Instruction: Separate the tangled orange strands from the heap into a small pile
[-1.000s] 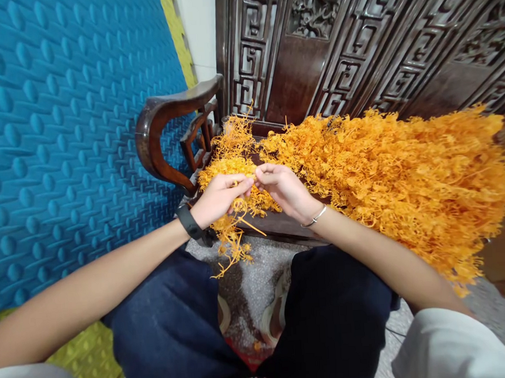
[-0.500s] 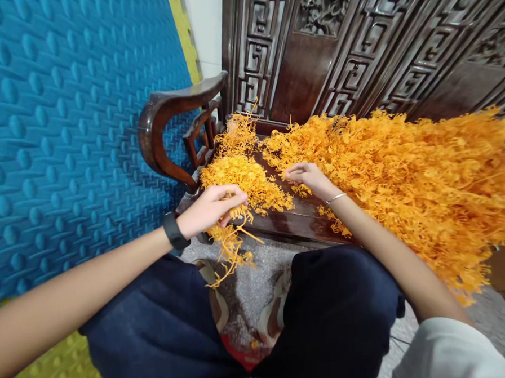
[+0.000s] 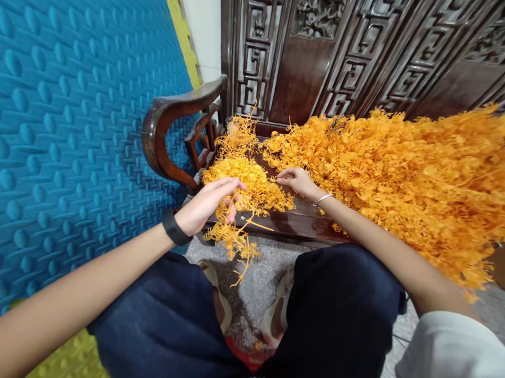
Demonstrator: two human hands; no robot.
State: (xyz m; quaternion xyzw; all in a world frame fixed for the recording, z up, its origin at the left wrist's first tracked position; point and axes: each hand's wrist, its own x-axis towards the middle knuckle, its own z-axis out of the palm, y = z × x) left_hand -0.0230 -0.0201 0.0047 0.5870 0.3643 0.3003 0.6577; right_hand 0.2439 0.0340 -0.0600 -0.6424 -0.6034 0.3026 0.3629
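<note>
My left hand [image 3: 213,202] is curled around an orange plastic sprig [image 3: 233,238], whose frizzy branches and straight stem hang below the fingers over the seat's front edge. My right hand [image 3: 298,183] has its fingertips pinched at the right side of a small heap of orange plastic pieces [image 3: 252,175]. Whatever lies between those fingertips is too small to make out. The two hands are apart, with part of the small heap between them. Just to the right, a much larger pile of orange plastic sprigs [image 3: 412,175] spreads along the seat.
Everything rests on a dark wooden bench seat [image 3: 309,220] with a curved armrest [image 3: 160,126] at left and a carved backrest [image 3: 301,79] behind. A blue foam mat [image 3: 63,137] lies beyond the armrest. My knees are close to the seat's front edge.
My hands were together at the small heap, then drew apart. My right hand moved right, then slightly back left. The sprig still hangs from my left hand, which has risen a little.
</note>
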